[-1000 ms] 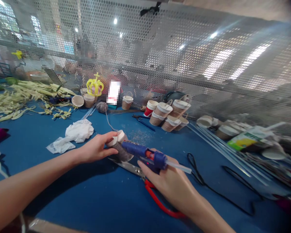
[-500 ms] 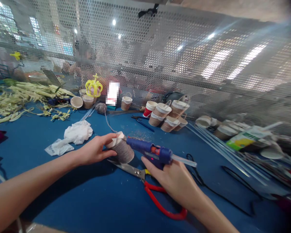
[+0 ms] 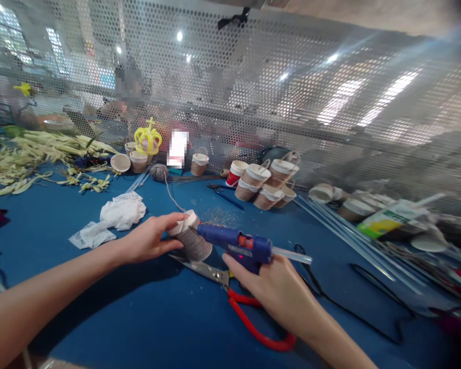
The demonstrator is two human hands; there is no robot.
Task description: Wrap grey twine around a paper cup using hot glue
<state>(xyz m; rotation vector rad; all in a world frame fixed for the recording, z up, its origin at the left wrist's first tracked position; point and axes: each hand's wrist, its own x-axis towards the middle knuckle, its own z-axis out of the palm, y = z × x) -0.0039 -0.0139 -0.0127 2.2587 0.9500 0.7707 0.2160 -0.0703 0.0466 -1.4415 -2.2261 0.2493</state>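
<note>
The left hand (image 3: pixel 149 238) is wrapped around a small paper cup (image 3: pixel 190 237) partly bound in grey yarn, tipping it on its side just above the blue counter (image 3: pixel 146 318). The right hand (image 3: pixel 280 294) is closed on the grip of a blue glue gun (image 3: pixel 236 246), whose nozzle points left and meets the cup's wrapped side. A clear glue stick pokes out of the gun's rear. Red-handled scissors (image 3: pixel 249 315) lie flat on the counter beneath both hands. A strand runs from the cup back to a grey yarn ball (image 3: pixel 159 171). A crumpled white cloth (image 3: pixel 123 211) lies to the left, and finished cups (image 3: pixel 265 184) are stacked near the mesh screen (image 3: pixel 253 92).
</note>
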